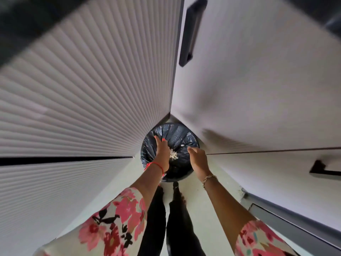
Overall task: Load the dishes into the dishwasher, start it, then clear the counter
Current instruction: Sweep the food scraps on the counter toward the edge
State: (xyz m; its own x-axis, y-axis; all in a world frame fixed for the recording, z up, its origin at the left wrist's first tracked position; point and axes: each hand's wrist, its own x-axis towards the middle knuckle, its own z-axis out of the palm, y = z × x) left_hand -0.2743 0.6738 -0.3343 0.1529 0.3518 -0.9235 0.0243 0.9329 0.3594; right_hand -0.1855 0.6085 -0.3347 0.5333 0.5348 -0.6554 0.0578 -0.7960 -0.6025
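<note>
A round bin lined with a black plastic bag (180, 135) stands on the floor in the corner between two cabinet runs. Pale food scraps (173, 154) sit or fall in the middle of the bag. My left hand (162, 150) hovers over the bin's left side with fingers stretched out and nothing in it. Over the bin's right side my right hand (197, 159) hangs with its fingers relaxed and slightly bent, also holding nothing. Neither dishes nor a dishwasher are in view.
Ribbed white cabinet fronts (83, 98) rise on the left. Smooth white doors (258, 89) with black handles (191, 32) rise on the right. My legs in black trousers (175, 209) stand on the pale floor (203, 209) just before the bin.
</note>
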